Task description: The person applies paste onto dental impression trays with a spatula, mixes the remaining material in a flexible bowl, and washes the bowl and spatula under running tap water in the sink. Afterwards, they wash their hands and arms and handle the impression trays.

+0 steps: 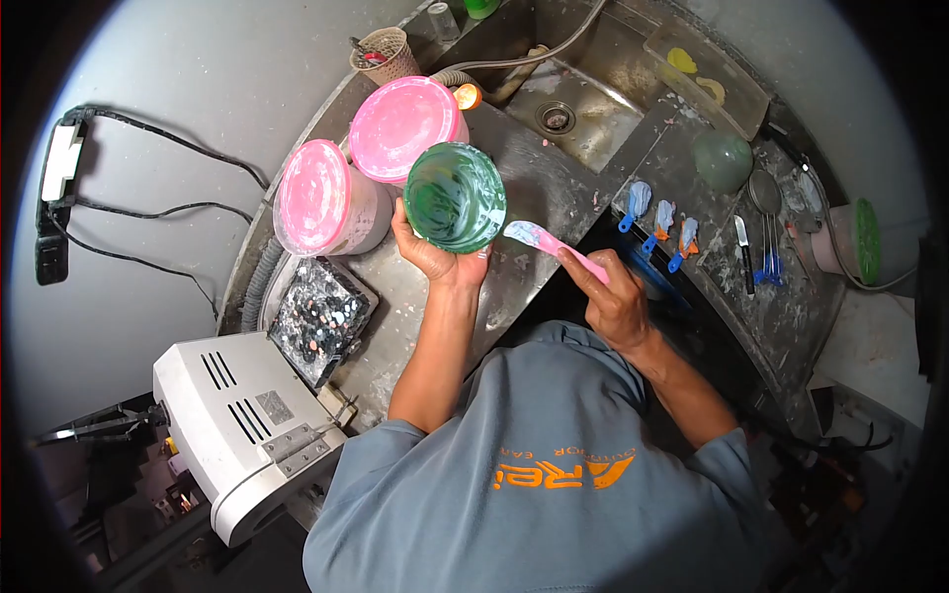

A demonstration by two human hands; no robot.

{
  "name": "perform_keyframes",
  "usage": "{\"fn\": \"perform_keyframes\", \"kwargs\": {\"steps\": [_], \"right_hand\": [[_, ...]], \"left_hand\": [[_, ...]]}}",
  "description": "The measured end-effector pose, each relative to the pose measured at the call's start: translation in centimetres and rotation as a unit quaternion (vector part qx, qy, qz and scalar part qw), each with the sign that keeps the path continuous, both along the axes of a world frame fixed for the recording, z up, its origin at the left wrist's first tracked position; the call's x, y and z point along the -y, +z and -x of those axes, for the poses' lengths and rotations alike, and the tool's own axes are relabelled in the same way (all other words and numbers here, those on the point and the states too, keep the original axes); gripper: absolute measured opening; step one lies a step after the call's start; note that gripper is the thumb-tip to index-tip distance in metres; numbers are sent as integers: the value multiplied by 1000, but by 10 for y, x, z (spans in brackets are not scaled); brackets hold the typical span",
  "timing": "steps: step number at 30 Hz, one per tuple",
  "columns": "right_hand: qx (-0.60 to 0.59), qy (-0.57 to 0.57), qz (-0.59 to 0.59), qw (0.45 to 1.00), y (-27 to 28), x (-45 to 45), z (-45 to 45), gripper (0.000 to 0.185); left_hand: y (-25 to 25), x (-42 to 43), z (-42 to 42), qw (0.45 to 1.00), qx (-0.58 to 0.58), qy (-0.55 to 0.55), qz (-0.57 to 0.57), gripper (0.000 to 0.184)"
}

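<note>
three blue trays [649,243] already have goo [640,197]. left hand [440,261] holds the green bowl [422,203] near pink-lidded tubs [400,124]; right hand [623,308] holds the pink spatula [581,262]. bowl and spatula have goo left.

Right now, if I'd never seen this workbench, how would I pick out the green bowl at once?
Start at the metal sink near the top of the picture, then go left to the two pink-lidded tubs. Just below and right of them, the left hand holds the green bowl. Unlike those lidded tubs, it is open, its inside covered in pale smears.
</note>
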State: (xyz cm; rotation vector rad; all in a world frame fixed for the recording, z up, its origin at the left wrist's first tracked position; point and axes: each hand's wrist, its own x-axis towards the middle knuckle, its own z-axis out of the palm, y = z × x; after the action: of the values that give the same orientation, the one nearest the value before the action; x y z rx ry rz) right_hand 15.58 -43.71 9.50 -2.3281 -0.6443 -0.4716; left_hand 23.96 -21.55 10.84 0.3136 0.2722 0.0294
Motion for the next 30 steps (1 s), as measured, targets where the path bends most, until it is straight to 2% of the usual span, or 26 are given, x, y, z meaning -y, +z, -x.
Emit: {"fn": "perform_keyframes", "kwargs": {"steps": [1, 2, 5, 6, 7, 10, 14, 17, 18, 21, 23, 24, 25, 26, 29, 30], "right_hand": [[-2, -3, -3, 1000, 1, 2, -1, 68], [1, -1, -38, 999, 0, 3, -2, 60], [-181, 30, -253, 950, 12, -3, -3, 48], [-303, 45, -392, 867, 20, -13, -2, 36], [-516, 94, -544, 655, 23, -14, -10, 34], [-577, 111, -541, 602, 1, -26, -15, 36], [-588, 80, -528, 608, -9, -10, -4, 35], [-563, 50, -519, 641, -14, 4, 3, 33], [-545, 41, -508, 666, -8, 8, 2, 31], [-378, 46, -410, 829, 2, 14, -4, 28], [-241, 17, -256, 936, 22, 14, -14, 30], [-161, 4, -169, 972, 30, 14, -22, 31], [-80, -9, -79, 994, 33, 13, -27, 33], [-50, -25, -37, 998, 33, 11, -30, 37], [-89, 9, 17, 996, 26, 12, -30, 35], [-104, 34, 12, 994, 25, 13, -29, 39]], "left_hand": [[0, -2, -1, 1000, 3, 8, -1, 65], [0, -3, -2, 1000, 8, 16, -2, 65], [3, 1, 0, 1000, 12, 16, 0, 64], [4, 5, 2, 1000, 12, 11, 0, 64], [4, 12, 5, 1000, 18, -1, -11, 64], [9, 21, 10, 999, 36, -9, -33, 65], [4, 1, 7, 997, 74, -7, -18, 63], [0, -3, 7, 998, 45, 13, -52, 62], [0, -1, 8, 997, 42, 15, -59, 62], [7, 7, 8, 996, 35, 16, -86, 61], [10, 12, 9, 993, 25, 7, -111, 60], [12, 13, 9, 993, 19, -22, -112, 58], [14, 14, 10, 992, 14, -51, -113, 57], [14, 14, 10, 990, 8, -80, -113, 55], [6, 11, 5, 976, -25, -112, -186, 49], [9, 9, 4, 974, -28, -133, -178, 45]]}}
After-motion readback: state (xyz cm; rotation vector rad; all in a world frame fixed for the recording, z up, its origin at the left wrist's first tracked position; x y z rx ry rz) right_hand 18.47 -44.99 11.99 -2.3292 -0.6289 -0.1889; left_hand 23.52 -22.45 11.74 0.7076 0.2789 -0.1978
